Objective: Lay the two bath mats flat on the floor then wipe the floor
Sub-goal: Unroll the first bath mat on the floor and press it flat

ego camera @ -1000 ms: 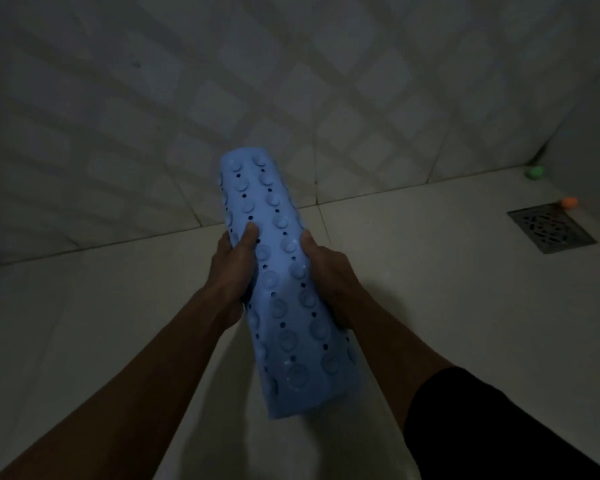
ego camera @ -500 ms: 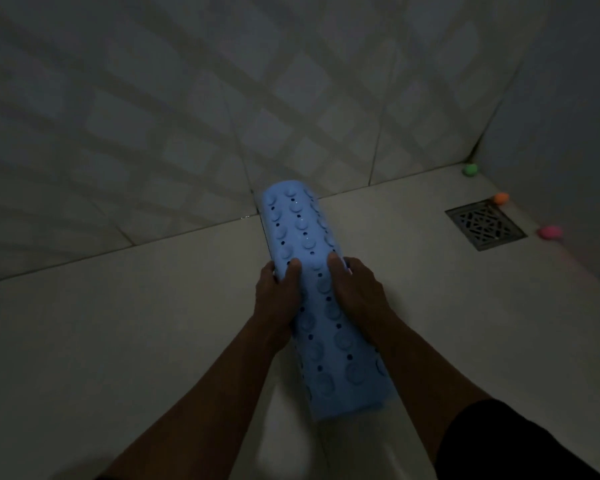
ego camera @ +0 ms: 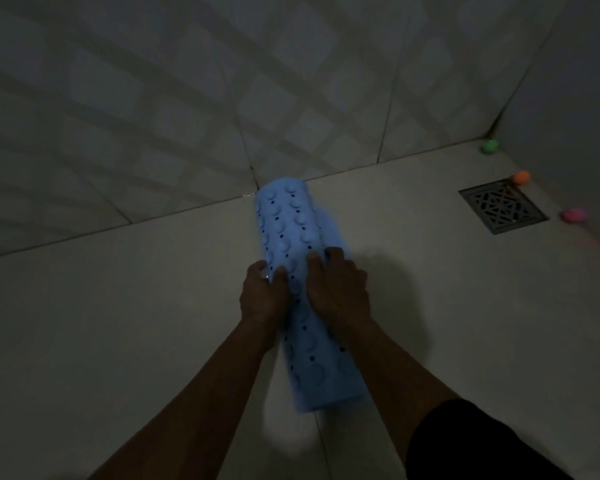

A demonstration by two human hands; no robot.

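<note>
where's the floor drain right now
In the head view the floor drain sits at the right, set in the floor near the corner, between the orange ball and the pink ball.

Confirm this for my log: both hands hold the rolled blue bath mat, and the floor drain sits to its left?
Not quite. In the head view both hands, left hand and right hand, hold the rolled blue bath mat, but the floor drain sits to its right.

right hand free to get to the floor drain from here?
Probably not yet: the right hand grips the rolled blue bath mat together with the left hand. The bare floor toward the drain looks unobstructed, though.
</note>
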